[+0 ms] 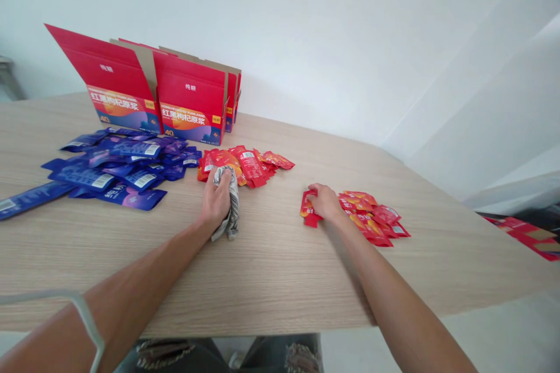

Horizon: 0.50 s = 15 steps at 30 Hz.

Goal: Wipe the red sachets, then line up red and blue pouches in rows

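My left hand is closed around a crumpled grey cloth, low over the table in front of a pile of red sachets. My right hand grips a red sachet by its upper part, with the fingers curled over it. Just right of that hand lies a second group of red sachets, partly covered by my wrist. At the left is a heap of dark blue sachets, with a long blue strip beside it.
Red cartons with raised flaps, such as the front carton, stand at the back left near the white wall. A light wood table carries everything. More red packaging shows at the far right beyond the table edge. A pale cord crosses my left forearm.
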Tool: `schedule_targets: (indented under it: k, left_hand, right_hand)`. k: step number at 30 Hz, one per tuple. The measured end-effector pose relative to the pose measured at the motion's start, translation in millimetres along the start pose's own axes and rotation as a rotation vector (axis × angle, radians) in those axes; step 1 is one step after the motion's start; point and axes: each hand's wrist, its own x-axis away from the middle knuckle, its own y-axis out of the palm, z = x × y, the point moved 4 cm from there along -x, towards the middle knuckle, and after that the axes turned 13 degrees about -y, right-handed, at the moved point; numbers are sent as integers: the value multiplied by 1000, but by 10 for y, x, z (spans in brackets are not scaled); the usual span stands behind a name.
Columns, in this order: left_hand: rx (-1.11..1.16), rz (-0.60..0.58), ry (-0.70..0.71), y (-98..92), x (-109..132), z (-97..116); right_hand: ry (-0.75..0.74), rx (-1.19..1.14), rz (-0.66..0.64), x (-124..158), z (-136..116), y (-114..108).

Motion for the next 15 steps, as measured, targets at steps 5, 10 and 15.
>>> schedule_targets:
  k: [5,10,15]
  left_hand:
    - [65,-25,-26,75,54,41]
    - [143,-25,-162,161,197,37]
    - [68,54,-151,39,249,63]
  right_hand:
    - [-96,-423,89,-88,-339,40]
    - [-334,-1104,179,-147,-1190,347]
    - [-464,-798,118,238,-1862,803]
